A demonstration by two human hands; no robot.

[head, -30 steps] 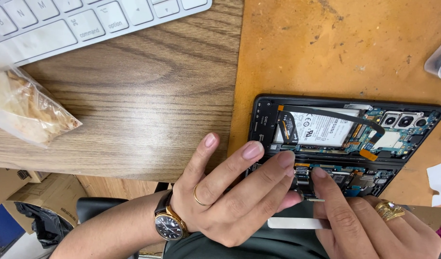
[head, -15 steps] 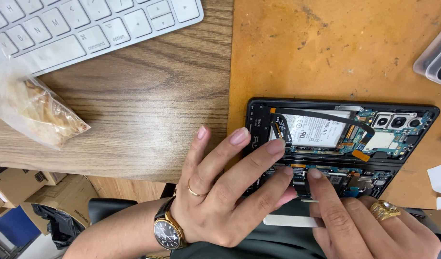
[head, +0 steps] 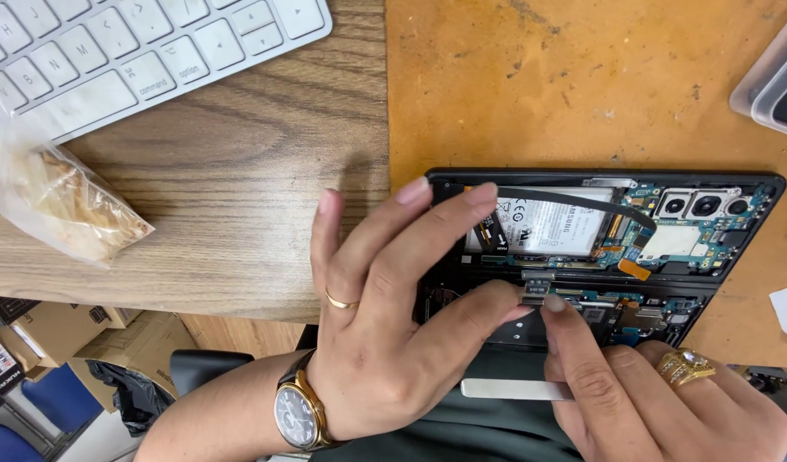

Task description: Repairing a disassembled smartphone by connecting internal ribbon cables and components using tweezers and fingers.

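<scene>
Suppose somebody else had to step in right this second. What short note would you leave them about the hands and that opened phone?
Left hand: spread over the opened phone, fingertips on its left end, thumb at a small connector mid-board.
Right hand: index fingertip at the same connector, a flat metal tool tucked under the fingers.
The phone lies on the orange mat, back cover off, battery and boards exposed.
Whether the connector is seated cannot be told; the back is not yet closed.

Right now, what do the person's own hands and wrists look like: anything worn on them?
Both are bare, with no gloves or sleeves in view. The left hand has a plain gold band on the ring finger and a gold-cased wristwatch with a dark dial on a dark strap. The right hand wears a chunky gold ring set with a clear stone. Fingernails are unpainted and medium length.
</scene>
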